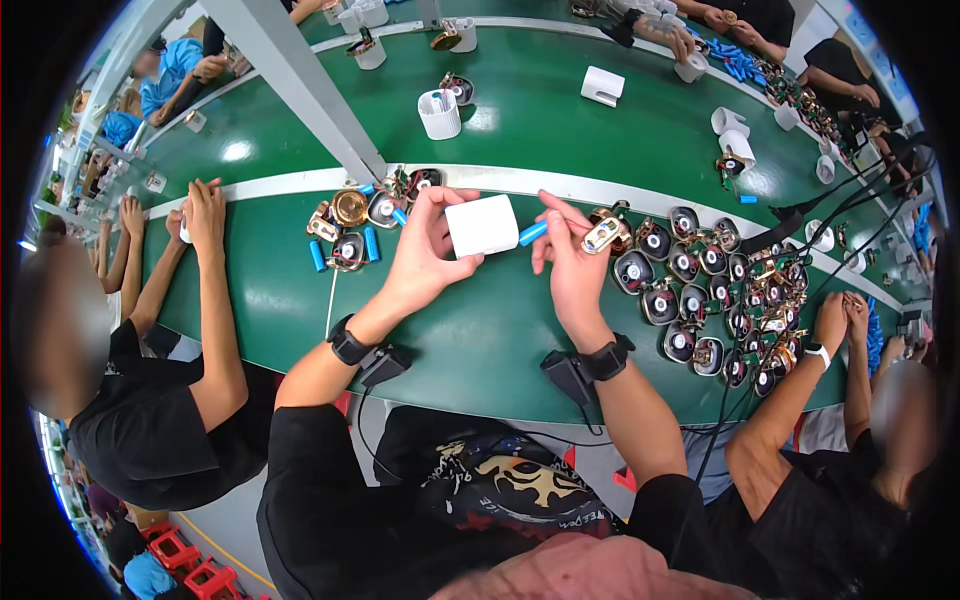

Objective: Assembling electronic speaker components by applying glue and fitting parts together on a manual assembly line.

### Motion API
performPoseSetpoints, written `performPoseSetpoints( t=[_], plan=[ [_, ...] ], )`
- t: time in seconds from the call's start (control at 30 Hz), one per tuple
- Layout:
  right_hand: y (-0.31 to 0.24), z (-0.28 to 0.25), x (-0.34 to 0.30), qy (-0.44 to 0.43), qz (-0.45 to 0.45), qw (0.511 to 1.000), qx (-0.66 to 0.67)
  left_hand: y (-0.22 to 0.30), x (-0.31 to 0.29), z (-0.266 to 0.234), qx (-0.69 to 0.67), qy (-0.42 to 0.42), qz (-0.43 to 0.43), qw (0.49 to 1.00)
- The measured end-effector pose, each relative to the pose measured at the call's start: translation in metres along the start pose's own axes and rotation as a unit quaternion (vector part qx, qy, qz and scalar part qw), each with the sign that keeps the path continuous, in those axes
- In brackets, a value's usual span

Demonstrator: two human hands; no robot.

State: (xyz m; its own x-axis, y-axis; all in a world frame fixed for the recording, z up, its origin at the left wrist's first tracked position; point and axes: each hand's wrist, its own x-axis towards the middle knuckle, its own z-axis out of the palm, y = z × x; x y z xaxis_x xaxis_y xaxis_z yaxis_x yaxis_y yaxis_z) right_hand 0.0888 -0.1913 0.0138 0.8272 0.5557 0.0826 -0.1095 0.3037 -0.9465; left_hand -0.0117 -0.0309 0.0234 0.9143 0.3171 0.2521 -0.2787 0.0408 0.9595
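A white rounded plastic housing (pixel 482 226) is gripped in my left hand (pixel 432 250), fingers behind it and thumb along its lower edge. My right hand (pixel 575 270) pinches a blue cylindrical battery (pixel 534 233), its end close to the housing's right side. Against the right hand's outer side sits a gold-and-black speaker assembly (pixel 603 235); whether the hand also holds it, I cannot tell. Left of my left hand lie several speaker parts, including a round gold one (pixel 350 208), and a loose blue battery (pixel 371 244).
Many black speaker units (pixel 690 300) crowd the green table (pixel 450 330) to my right, with black cables (pixel 800 235) across them. A grey post (pixel 310 90) rises beyond my left hand. White housings (pixel 439 115) stand farther back. Co-workers' arms (pixel 207 240) reach in on both sides.
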Motion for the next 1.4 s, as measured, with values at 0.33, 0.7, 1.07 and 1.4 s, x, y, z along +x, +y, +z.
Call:
performPoseSetpoints(
  t=[0.33,0.7,1.07,1.4],
  plan=[
    [0.015,-0.006,0.009,0.098,-0.073,0.992,-0.028,-0.001,-0.022,0.004,0.161,-0.031,0.017,0.986],
    [0.014,-0.001,0.011,0.103,-0.058,0.992,-0.05,-0.027,-0.027,0.005,0.178,-0.04,-0.009,0.983],
    [0.024,0.005,0.004,0.113,-0.021,0.993,-0.008,-0.018,-0.021,0.003,0.259,-0.078,-0.046,0.962],
    [0.015,0.003,0.009,0.113,-0.077,0.99,-0.03,-0.007,-0.009,-0.004,0.338,-0.089,0.01,0.937]
  ],
)
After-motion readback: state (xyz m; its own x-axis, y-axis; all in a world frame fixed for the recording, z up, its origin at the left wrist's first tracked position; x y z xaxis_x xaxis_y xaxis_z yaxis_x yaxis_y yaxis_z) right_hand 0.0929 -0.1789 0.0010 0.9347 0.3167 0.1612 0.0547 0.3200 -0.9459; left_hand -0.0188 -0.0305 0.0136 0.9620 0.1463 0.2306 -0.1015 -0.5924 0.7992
